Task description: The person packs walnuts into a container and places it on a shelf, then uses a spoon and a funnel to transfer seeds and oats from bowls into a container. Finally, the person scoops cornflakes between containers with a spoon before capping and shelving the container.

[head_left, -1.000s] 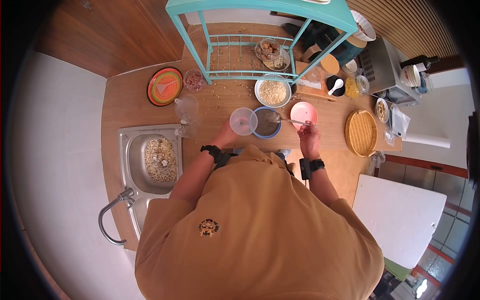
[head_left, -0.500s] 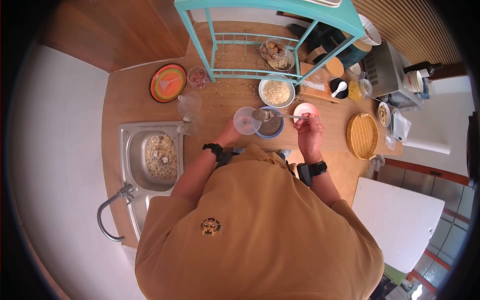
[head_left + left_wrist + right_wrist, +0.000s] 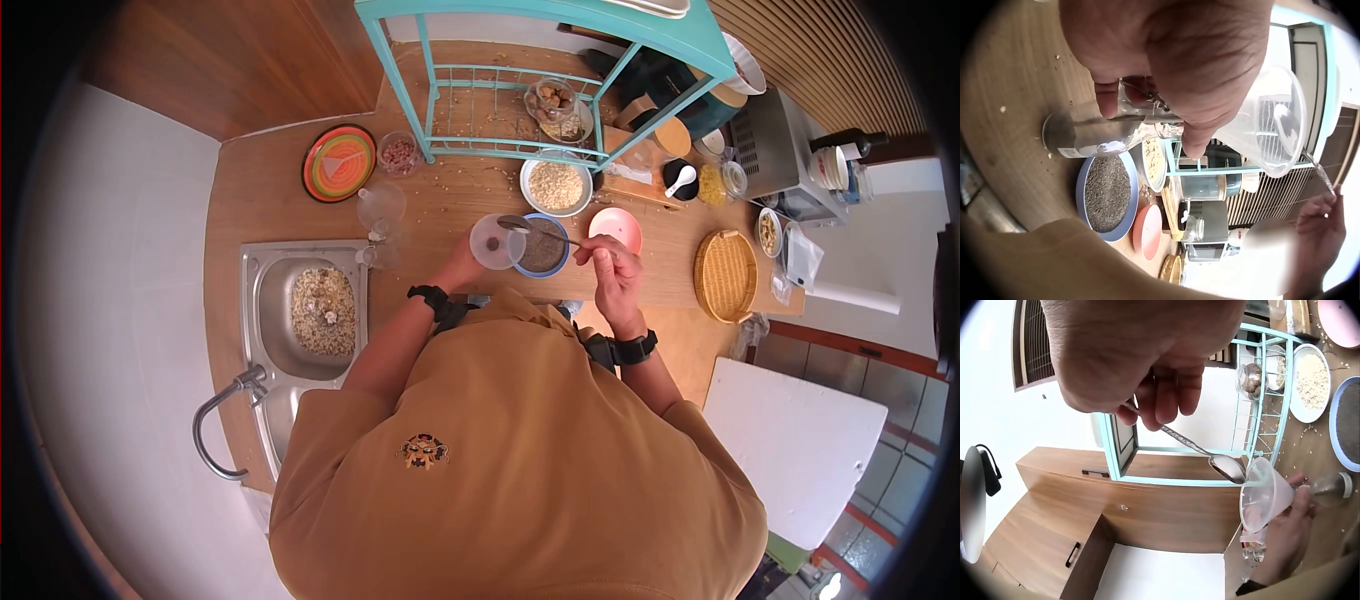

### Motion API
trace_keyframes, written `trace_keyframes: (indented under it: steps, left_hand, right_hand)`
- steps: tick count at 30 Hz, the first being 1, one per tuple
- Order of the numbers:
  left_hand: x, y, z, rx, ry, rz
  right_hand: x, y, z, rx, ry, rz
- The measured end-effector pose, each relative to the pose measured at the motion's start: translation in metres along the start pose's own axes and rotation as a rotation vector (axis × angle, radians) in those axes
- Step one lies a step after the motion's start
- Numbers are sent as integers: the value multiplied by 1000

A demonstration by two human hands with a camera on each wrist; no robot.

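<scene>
My left hand [image 3: 1179, 62] holds a clear glass bottle [image 3: 1104, 128] by its neck, with a translucent plastic funnel [image 3: 1266, 125] set in its mouth. Dark grey grains fill the bottom of the bottle. In my right hand [image 3: 618, 275] the fingers pinch the patterned handle of a metal spoon [image 3: 1225, 467]. Its bowl is tipped at the funnel's rim, and a small dark patch shows at the bottom of the funnel in the head view. Beside the bottle stands a blue bowl [image 3: 1081, 194] of dark grey grains [image 3: 1107, 194].
Behind the blue bowl is a white bowl of oat flakes [image 3: 556, 186]; a pink bowl [image 3: 615, 229] stands to its right. A turquoise rack [image 3: 520, 155] spans the back. Leftward are another clear funnel [image 3: 381, 205] and a sink [image 3: 275, 290]; a wicker tray [image 3: 726, 275] lies right.
My right hand has lifted the spoon from the blue bowl, carried a heap of grains left to the funnel and tipped it there. The left hand keeps holding the bottle.
</scene>
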State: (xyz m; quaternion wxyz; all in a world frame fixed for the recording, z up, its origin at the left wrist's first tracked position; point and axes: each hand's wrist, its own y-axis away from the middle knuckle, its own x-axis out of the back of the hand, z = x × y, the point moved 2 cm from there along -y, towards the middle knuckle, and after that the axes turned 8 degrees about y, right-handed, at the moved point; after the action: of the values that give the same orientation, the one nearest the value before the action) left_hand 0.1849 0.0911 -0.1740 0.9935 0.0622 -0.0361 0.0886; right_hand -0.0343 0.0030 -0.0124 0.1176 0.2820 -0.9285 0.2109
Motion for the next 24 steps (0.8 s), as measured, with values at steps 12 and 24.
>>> trace_keyframes:
  steps: [12,24]
  left_hand:
    - [0,0,-6,-48,-81,13]
    - [0,-2,-22,-87,-65,-15]
  right_hand:
    - [28,43,129,-513,-367,491]
    - [15,91,176,-679,-443,394]
